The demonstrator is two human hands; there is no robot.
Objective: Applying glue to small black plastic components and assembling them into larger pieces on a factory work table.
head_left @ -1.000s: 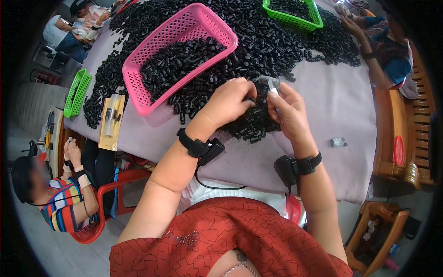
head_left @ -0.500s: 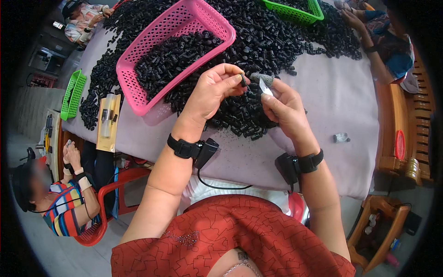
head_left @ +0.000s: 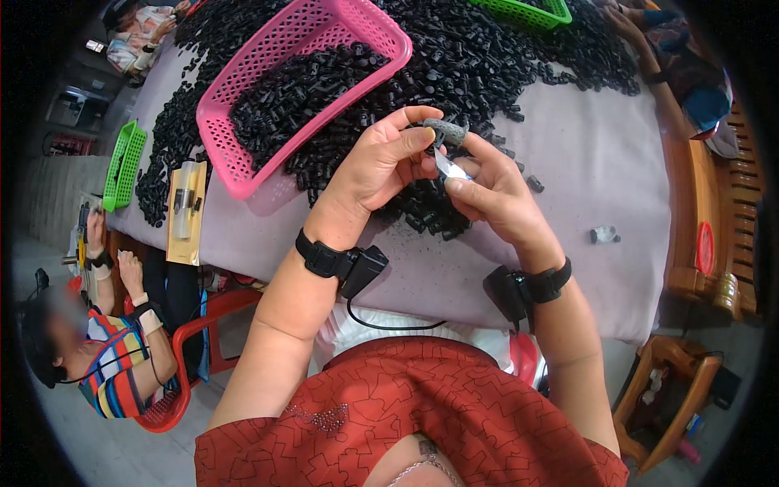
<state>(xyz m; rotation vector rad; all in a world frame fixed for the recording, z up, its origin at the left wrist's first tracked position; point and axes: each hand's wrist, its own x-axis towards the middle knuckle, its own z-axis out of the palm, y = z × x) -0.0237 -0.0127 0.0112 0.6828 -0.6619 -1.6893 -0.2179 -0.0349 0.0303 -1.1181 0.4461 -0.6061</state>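
Observation:
My left hand (head_left: 377, 162) is closed in a pinch on a small black plastic part, now mostly hidden by the fingers. My right hand (head_left: 499, 191) grips a small shiny blade (head_left: 451, 168) between thumb and fingers, its tip right beside the left fingertips. A grey speckled cover (head_left: 448, 131) sits at the end of my right index finger, touching or very close to the left hand's fingers. Under both hands spreads a big heap of small black plastic parts (head_left: 462, 81). To the left of it, a pink perforated basket (head_left: 223, 154) is filled with the same parts.
Green baskets stand at the far edge (head_left: 560, 15) and the left edge (head_left: 122, 166). A yellow card with a clear tube (head_left: 183, 215) lies at the left. A small grey-white piece (head_left: 603, 234) rests on the cloth (head_left: 596, 162) at right. Other people sit around the table.
My hands have come together, the blade and grey-covered finger moving left onto the part in my left hand. The person at left has raised one hand.

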